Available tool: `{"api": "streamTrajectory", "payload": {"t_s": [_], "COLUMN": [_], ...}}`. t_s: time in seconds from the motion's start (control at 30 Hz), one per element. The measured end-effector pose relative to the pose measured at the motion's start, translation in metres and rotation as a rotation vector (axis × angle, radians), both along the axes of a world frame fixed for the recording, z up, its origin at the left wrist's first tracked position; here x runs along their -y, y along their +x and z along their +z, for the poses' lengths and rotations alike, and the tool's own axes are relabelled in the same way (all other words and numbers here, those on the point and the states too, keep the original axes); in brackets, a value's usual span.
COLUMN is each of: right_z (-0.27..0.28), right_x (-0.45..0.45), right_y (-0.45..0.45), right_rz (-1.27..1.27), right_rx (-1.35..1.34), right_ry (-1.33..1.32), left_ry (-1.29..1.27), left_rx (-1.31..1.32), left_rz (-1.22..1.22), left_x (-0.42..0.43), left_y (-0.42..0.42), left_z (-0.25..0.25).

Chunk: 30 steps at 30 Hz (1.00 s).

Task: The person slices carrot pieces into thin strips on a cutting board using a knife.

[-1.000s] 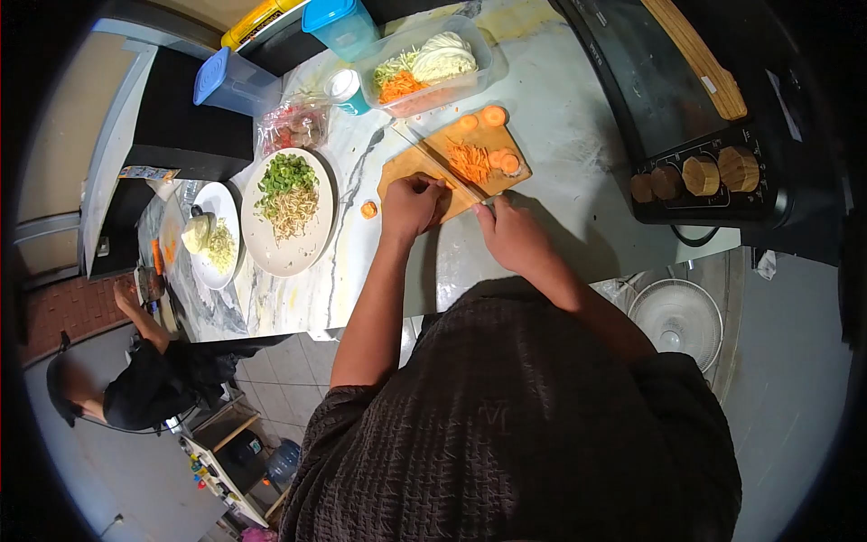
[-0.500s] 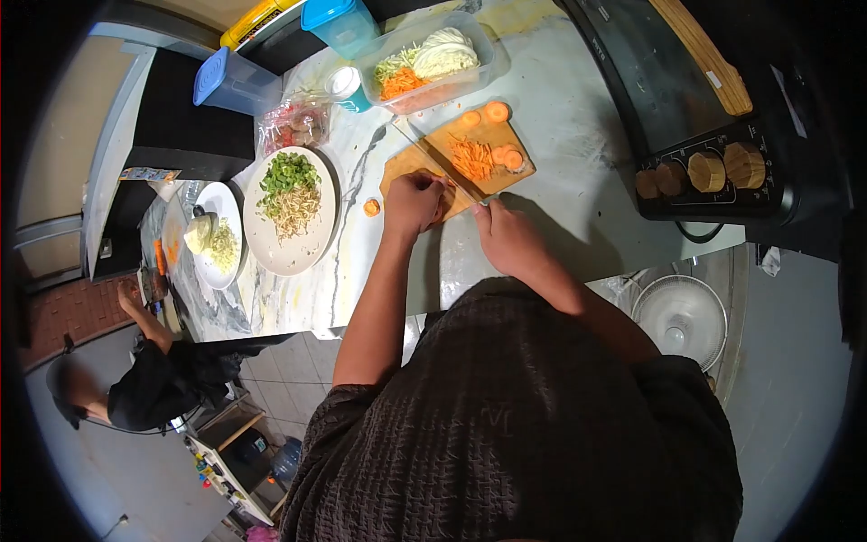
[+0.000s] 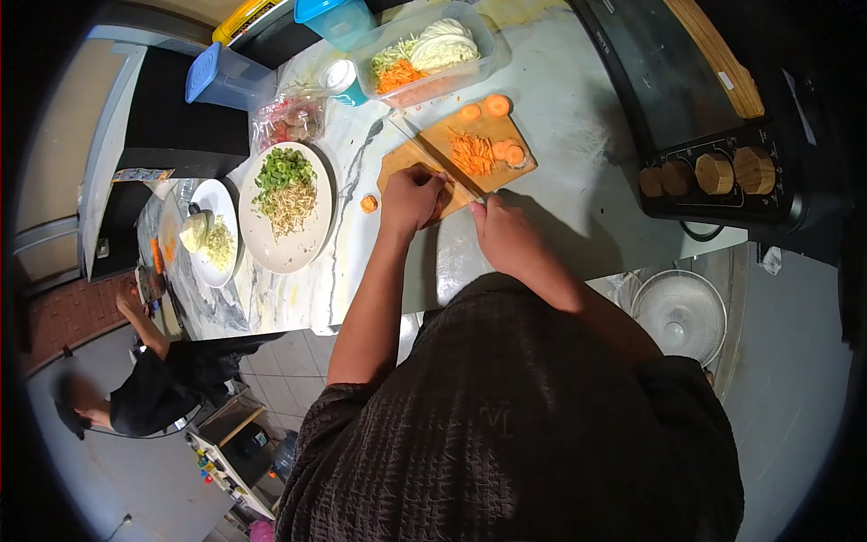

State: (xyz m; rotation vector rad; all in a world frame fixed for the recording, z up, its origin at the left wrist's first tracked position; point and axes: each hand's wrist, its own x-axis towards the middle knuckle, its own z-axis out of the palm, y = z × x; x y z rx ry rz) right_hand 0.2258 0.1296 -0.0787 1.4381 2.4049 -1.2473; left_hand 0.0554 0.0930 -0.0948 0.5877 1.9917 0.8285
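Observation:
On a wooden cutting board (image 3: 511, 181), my left hand (image 3: 411, 199) has its fingers bent and pressed together over carrot, mostly hidden beneath them. My right hand (image 3: 508, 233) is closed around the handle of a knife (image 3: 435, 155). Its long blade lies across the board, close beside my left fingertips. Beyond the blade is a pile of carrot strips (image 3: 471, 153), with carrot slices (image 3: 509, 154) to its right and thicker carrot rounds (image 3: 496, 106) at the far corner. A small carrot end (image 3: 368, 204) lies on the counter left of the board.
A clear container (image 3: 432, 84) of cabbage and shredded carrot stands behind the board. To the left are a plate of greens and sprouts (image 3: 258, 246) and a white oval plate (image 3: 229, 262). A black oven (image 3: 713, 181) is at right. Another person (image 3: 149, 388) works at far left.
The view has shifted slightly. Both hands stay at the board, left hand on the carrot and right hand on the knife, with only a small movement.

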Motion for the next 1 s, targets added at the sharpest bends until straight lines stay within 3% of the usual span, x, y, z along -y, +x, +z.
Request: {"api": "streamTrajectory", "payload": {"t_s": [1.0], "right_z": [-0.01], "right_x": [-0.007], "right_y": [-0.009], "right_rz": [0.048], "right_rx": [0.024], "right_ry": [0.003], "left_ry": [0.01], "left_rx": [-0.026], "left_rz": [-0.006], "left_x": [0.0], "left_y": [0.006], "left_z": [0.007]}}
